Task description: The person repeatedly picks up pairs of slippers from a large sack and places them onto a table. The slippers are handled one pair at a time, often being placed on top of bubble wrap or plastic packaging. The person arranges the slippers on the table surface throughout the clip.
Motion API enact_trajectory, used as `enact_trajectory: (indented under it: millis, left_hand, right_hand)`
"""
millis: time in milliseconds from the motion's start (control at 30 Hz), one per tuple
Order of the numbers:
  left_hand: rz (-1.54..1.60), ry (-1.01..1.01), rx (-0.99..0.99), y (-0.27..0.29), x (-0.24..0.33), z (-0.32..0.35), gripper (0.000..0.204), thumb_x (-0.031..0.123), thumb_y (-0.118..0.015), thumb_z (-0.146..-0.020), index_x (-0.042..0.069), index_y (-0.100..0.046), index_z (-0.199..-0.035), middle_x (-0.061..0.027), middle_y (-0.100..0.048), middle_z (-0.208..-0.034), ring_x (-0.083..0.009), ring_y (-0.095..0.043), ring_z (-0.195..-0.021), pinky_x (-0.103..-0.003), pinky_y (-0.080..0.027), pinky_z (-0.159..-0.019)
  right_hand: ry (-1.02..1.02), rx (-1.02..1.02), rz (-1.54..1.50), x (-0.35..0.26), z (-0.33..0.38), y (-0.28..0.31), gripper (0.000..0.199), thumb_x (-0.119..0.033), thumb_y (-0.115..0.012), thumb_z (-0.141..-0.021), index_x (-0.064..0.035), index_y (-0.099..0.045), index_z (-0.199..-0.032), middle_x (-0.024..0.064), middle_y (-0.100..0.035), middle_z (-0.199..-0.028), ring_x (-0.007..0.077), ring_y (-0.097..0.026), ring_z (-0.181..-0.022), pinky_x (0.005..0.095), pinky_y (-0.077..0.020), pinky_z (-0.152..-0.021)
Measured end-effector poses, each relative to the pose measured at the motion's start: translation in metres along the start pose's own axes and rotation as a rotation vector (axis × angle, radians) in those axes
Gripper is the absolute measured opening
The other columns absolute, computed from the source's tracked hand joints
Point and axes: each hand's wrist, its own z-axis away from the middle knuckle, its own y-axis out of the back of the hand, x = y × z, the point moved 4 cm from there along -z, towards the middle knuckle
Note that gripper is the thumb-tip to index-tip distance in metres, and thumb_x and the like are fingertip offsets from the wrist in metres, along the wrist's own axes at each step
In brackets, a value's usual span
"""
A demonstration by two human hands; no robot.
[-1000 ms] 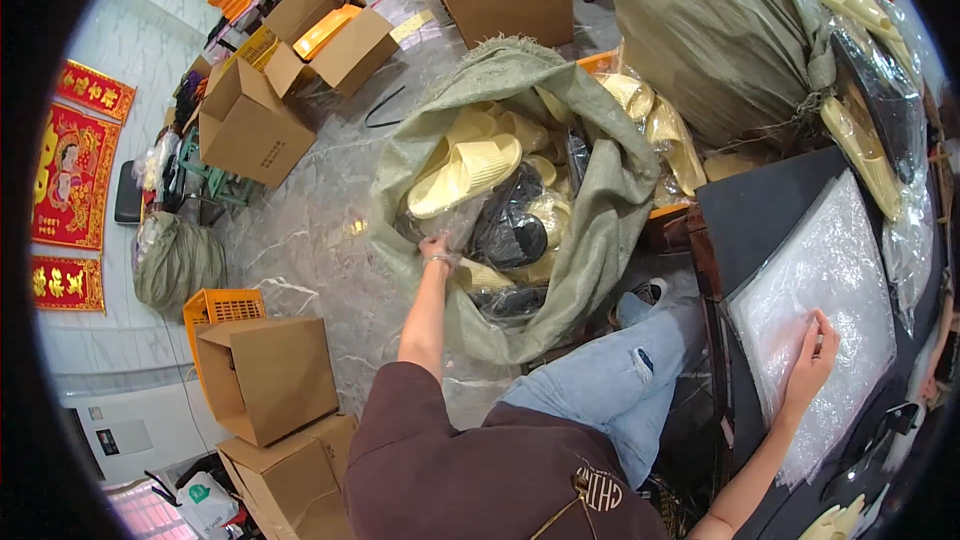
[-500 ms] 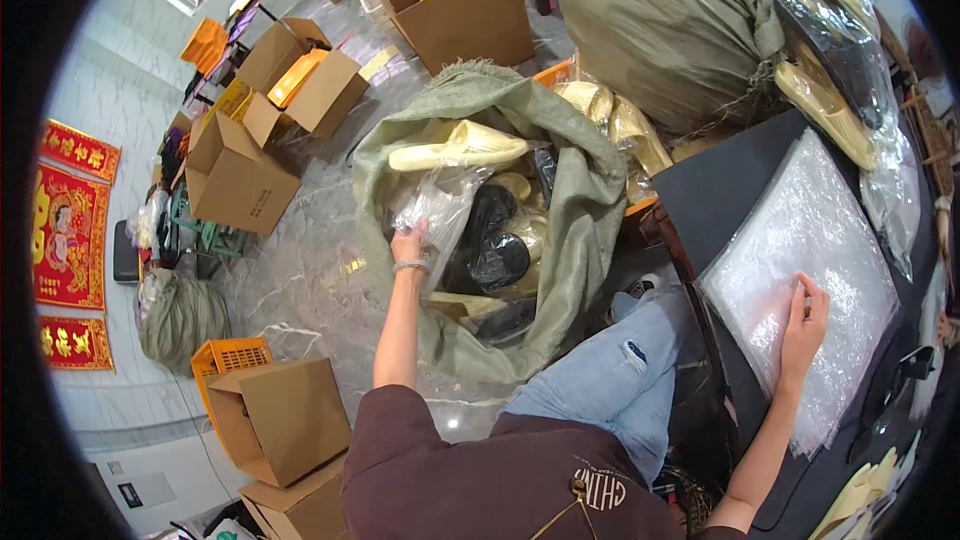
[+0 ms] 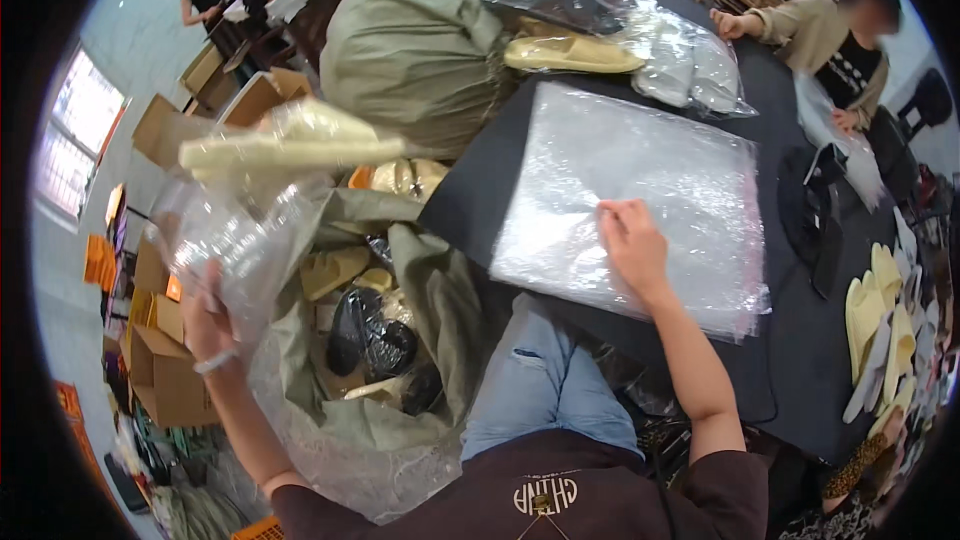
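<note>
My left hand [image 3: 207, 320] is closed on the loose end of a clear plastic bag [image 3: 235, 240], held up over the left rim of a green woven sack. Cream slippers [image 3: 300, 145], smeared by motion, are at the bag's far end. Inside the open sack [image 3: 440, 285] lie black slippers [image 3: 350, 330] and cream slippers [image 3: 333, 270], some in clear plastic. My right hand [image 3: 635, 245] rests on a stack of clear plastic bags [image 3: 660, 160] on the black table, fingertips pinched at the top bag's surface.
A bulging green sack [image 3: 400, 40] stands beyond the table [image 3: 480, 170]. Bagged slippers [image 3: 575, 52] lie at the table's far edge, with loose cream slippers [image 3: 870, 310] at the right. A co-worker [image 3: 840, 50] sits across. Cardboard boxes [image 3: 170, 380] stand at the left.
My left hand has come up out of the open sack with the bagged cream slippers. The view has swung right, bringing the co-worker into sight. My right hand stays on the bag stack.
</note>
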Motion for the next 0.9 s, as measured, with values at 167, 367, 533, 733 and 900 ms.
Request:
enact_trajectory:
  millis: [167,367,533,733,900]
  left_hand:
    - [-0.226,-0.162,-0.358,-0.152,0.061,-0.071,0.039,0.014,-0.050,-0.090,-0.010,-0.052,-0.120,-0.0171,-0.055,-0.125,-0.0238,-0.050,-0.120,-0.034,-0.034,-0.107]
    - [0.011,-0.214,-0.766,-0.435,0.031,-0.105,0.032,0.013,-0.054,-0.086,-0.002,-0.057,-0.115,-0.0133,-0.060,-0.105,-0.0217,-0.057,-0.094,-0.034,-0.046,-0.084]
    - [-0.165,-0.331,-0.685,-0.644,-0.077,-0.081,0.023,0.019,-0.070,-0.078,0.002,-0.060,-0.088,-0.0057,-0.056,-0.066,-0.0157,-0.055,-0.060,-0.029,-0.043,-0.051]
    - [-0.109,-0.189,-0.463,-0.792,-0.211,-0.051,0.041,0.030,-0.081,-0.065,-0.002,-0.061,-0.079,-0.0149,-0.063,-0.071,-0.0267,-0.059,-0.063,-0.038,-0.047,-0.060]
    - [-0.423,-0.346,-0.583,-0.857,-0.260,0.044,0.037,0.029,-0.079,-0.065,0.001,-0.066,-0.086,-0.0181,-0.067,-0.086,-0.0307,-0.064,-0.080,-0.039,-0.049,-0.074]
  right_hand:
    - [-0.025,-0.028,-0.044,0.006,0.002,0.001,0.017,-0.021,-0.052,-0.090,-0.0145,-0.065,-0.100,0.0065,-0.060,-0.097,0.0283,-0.063,-0.079,0.0397,-0.0500,-0.068]
    - [-0.051,-0.070,-0.099,0.010,0.003,0.006,0.017,-0.022,-0.053,-0.090,-0.0144,-0.064,-0.100,0.0079,-0.059,-0.099,0.0324,-0.063,-0.082,0.0442,-0.0510,-0.068]
    - [0.000,-0.060,-0.071,0.012,0.003,0.008,0.017,-0.020,-0.055,-0.088,-0.0152,-0.063,-0.102,0.0073,-0.057,-0.094,0.0305,-0.062,-0.080,0.0425,-0.0513,-0.065]
    - [0.052,-0.035,-0.109,0.012,0.003,0.003,0.015,-0.019,-0.055,-0.088,-0.0123,-0.063,-0.100,0.0066,-0.057,-0.089,0.0266,-0.061,-0.076,0.0389,-0.0497,-0.065]
    - [-0.004,-0.050,-0.037,0.020,-0.011,0.016,0.014,-0.013,-0.059,-0.084,-0.0096,-0.062,-0.097,0.0074,-0.055,-0.093,0.0271,-0.058,-0.085,0.0395,-0.0481,-0.070]
